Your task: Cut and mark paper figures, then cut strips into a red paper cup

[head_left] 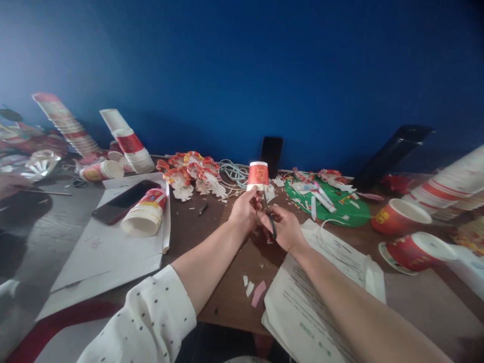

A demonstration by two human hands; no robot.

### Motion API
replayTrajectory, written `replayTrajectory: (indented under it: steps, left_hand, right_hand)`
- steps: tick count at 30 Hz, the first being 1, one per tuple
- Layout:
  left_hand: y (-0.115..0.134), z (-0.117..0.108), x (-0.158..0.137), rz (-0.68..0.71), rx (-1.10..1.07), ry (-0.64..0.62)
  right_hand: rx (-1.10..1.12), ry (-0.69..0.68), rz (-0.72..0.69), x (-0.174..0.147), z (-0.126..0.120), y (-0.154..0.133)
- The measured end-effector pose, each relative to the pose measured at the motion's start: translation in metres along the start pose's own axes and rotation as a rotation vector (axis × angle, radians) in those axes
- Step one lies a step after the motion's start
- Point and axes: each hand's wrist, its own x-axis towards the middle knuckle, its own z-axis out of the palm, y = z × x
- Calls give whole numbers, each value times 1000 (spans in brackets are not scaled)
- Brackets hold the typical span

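Just above the middle of the table, my left hand [246, 207] is closed on a red and white paper cup [258, 174]. Gold lettering shows on the cup's side. My right hand [282, 226] grips a pair of scissors [272, 226] by the dark handles. The blades point up and lie against the right side of the cup's lower part. Whether they are cutting into the paper is too small to tell. Behind the cup, a black phone [272, 151] leans upright near the blue wall.
Cut cup pieces [194, 174] lie heaped behind my left hand. Glue tubes and scraps cover a green disc [355, 214] at right. Printed papers [302, 302] lie under my right forearm. At left, stacked cups [141, 222] and another phone [124, 201] rest on a white box [94, 252].
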Motion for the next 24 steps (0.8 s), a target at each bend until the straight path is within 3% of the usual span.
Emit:
replayTrajectory:
  steps: [8, 13, 24]
  left_hand:
    - [-8, 0, -6, -33, 71, -58]
    - [-13, -2, -12, -136, 170, -131]
    - [-24, -4, -9, -134, 92, -93]
  right_hand:
    - [21, 53, 11, 1, -4, -8]
    - [65, 113, -58, 2, -4, -7]
    - [-48, 188, -160, 3, -4, -1]
